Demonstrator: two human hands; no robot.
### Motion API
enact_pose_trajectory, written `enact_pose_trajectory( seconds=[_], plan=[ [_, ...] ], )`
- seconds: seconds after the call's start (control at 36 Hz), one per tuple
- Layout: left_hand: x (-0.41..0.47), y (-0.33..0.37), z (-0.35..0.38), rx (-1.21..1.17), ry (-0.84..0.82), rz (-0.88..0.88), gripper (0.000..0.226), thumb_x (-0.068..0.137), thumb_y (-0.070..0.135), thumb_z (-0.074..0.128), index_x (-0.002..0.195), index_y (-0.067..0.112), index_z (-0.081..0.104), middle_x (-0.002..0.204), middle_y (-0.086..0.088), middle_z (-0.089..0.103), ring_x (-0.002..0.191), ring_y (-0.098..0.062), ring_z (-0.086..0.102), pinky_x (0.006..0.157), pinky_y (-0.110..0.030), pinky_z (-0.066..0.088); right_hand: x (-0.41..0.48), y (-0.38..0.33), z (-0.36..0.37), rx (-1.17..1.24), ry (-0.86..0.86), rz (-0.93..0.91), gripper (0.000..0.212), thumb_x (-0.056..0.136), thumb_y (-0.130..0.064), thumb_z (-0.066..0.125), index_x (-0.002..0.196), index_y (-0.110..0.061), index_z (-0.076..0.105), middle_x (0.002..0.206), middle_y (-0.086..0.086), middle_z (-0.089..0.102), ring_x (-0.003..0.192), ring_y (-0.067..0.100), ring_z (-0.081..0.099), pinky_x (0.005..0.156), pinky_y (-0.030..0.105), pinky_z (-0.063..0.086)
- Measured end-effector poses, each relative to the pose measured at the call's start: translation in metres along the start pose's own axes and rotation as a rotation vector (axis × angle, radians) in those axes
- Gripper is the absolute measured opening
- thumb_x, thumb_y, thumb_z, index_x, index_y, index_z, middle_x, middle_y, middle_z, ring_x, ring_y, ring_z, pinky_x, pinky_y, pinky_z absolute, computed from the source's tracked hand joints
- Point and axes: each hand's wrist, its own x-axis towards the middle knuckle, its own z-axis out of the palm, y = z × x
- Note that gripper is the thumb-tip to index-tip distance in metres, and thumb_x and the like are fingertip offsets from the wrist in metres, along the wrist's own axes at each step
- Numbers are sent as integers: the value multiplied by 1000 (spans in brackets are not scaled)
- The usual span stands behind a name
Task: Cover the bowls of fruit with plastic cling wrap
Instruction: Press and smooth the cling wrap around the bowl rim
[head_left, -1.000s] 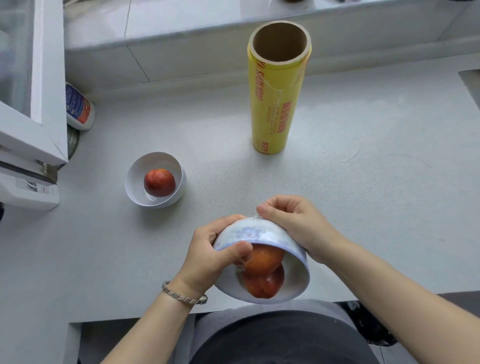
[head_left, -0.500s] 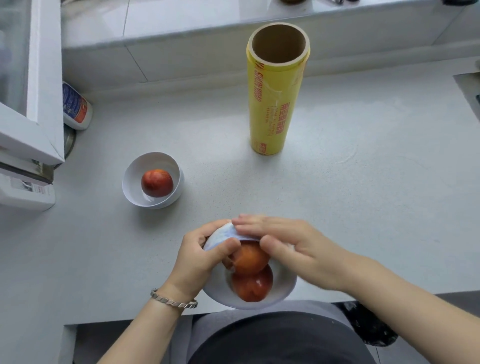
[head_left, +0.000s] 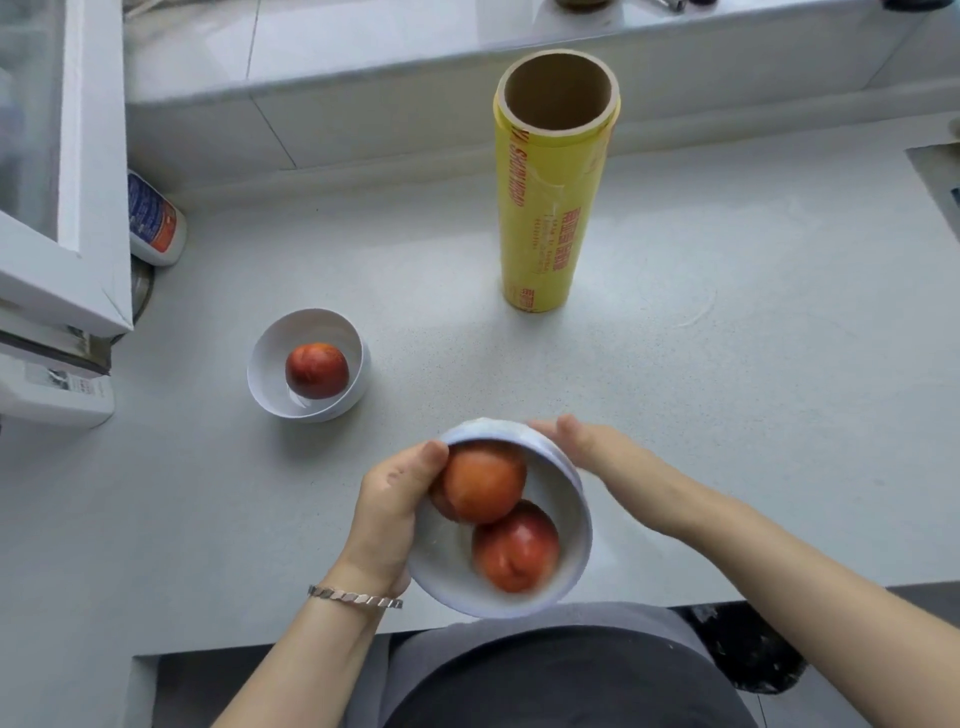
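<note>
Two white ceramic bowls sit in view on the pale grey countertop (head_left: 727, 364). The near white bowl (head_left: 563, 582), tilted toward the camera at the counter's front edge, holds two red-orange fruits (head_left: 483, 480). The left hand (head_left: 389, 512) grips its left rim, thumb curled over the edge. The right hand (head_left: 587, 441) lies with fingers flat against the far rim, not clenched. The second white bowl (head_left: 270, 379), further left, holds one red fruit (head_left: 317, 370). One yellow cling wrap roll (head_left: 550, 208) stands upright behind.
</note>
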Motion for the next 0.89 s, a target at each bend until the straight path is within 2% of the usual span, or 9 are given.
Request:
enact_pose_trajectory(
  seconds=[0.08, 0.17, 0.25, 0.36, 0.47, 0.58, 0.64, 0.75, 0.89],
  plan=[
    [5, 3, 0, -44, 67, -56, 71, 28, 67, 83, 71, 11, 76, 76, -11, 71, 70, -20, 66, 61, -27, 56, -3, -2, 0, 117, 137, -66, 84, 60, -91, 31, 125, -41, 49, 131, -23, 51, 124, -8, 43, 110, 23, 31],
    [6, 8, 6, -71, 88, -102, 52, 57, 52, 78, 78, 5, 72, 82, -17, 69, 78, -27, 63, 69, -33, 54, -4, -8, 10, 116, 105, -43, 56, 77, -69, 37, 124, -41, 48, 129, -29, 48, 119, -16, 42, 102, 7, 31],
    [8, 7, 11, -95, 131, -145, 52, 62, 45, 63, 90, 1, 67, 92, -22, 68, 85, -30, 63, 81, -40, 52, -1, -1, 13, 157, 129, -3, 44, 86, -56, 36, 121, -37, 54, 125, -21, 56, 117, -8, 49, 101, 16, 38],
    [15, 3, 18, -63, 173, -142, 65, 66, 48, 74, 113, 5, 61, 110, -19, 66, 99, -30, 63, 93, -46, 50, -2, 4, 9, 251, 132, 133, 51, 86, -63, 32, 114, -29, 58, 103, -2, 68, 85, 3, 64, 68, 19, 51],
    [31, -3, 29, -8, 141, -162, 46, 71, 44, 61, 110, 19, 59, 111, -6, 65, 97, -16, 62, 90, -33, 49, 1, 16, 5, 308, 280, 257, 59, 76, -66, 31, 110, -29, 61, 99, 2, 69, 82, 14, 63, 67, 29, 50],
    [51, -6, 44, 113, 61, -247, 27, 92, 39, 49, 111, 21, 55, 114, -4, 62, 97, -17, 61, 83, -34, 50, 5, 31, -6, 530, 452, 376, 53, 86, -62, 31, 107, -24, 61, 97, 3, 70, 81, 18, 66, 59, 29, 52],
    [60, -5, 52, 187, 23, -299, 25, 94, 44, 44, 108, 25, 53, 110, -1, 61, 95, -19, 61, 81, -36, 50, 9, 39, -14, 629, 556, 385, 49, 89, -61, 30, 106, -26, 58, 96, 1, 68, 83, 18, 66, 60, 33, 53],
    [70, -3, 53, 358, -10, -336, 25, 96, 41, 43, 109, 21, 50, 114, -5, 56, 103, -22, 59, 92, -39, 47, 24, 56, -38, 703, 822, 389, 45, 92, -58, 31, 108, -23, 54, 97, 3, 63, 85, 21, 61, 70, 40, 52],
    [70, -11, 41, 485, -21, -374, 22, 95, 29, 47, 106, 13, 58, 102, -6, 64, 91, -18, 62, 82, -31, 48, 43, 73, -63, 659, 973, 404, 48, 91, -60, 30, 114, -25, 53, 114, 5, 60, 105, 27, 59, 93, 47, 48]
  ],
)
